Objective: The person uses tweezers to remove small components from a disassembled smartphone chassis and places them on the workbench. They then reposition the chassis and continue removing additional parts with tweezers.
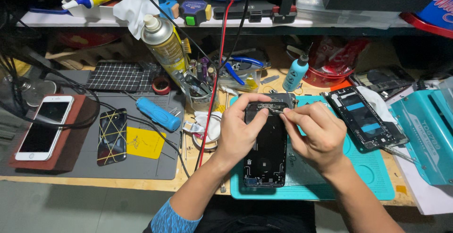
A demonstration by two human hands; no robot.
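An opened black phone housing [266,155] lies lengthwise on a teal work mat [368,176] in the head view. My left hand [238,131] grips the housing's upper left side, thumb laid across its top edge. My right hand [316,134] is at the upper right, its fingertips pinching a small thin metal part [277,111] against the top of the housing. Whether it is a tool or a loose piece I cannot tell.
A black phone frame [363,117] lies right of the mat, beside a teal machine [427,134]. On the grey mat [141,167] at left are a white phone [45,127], a phone with yellow bands [112,136], a blue-handled screwdriver [158,114]. A spray can [163,44] and teal bottle [296,72] stand behind.
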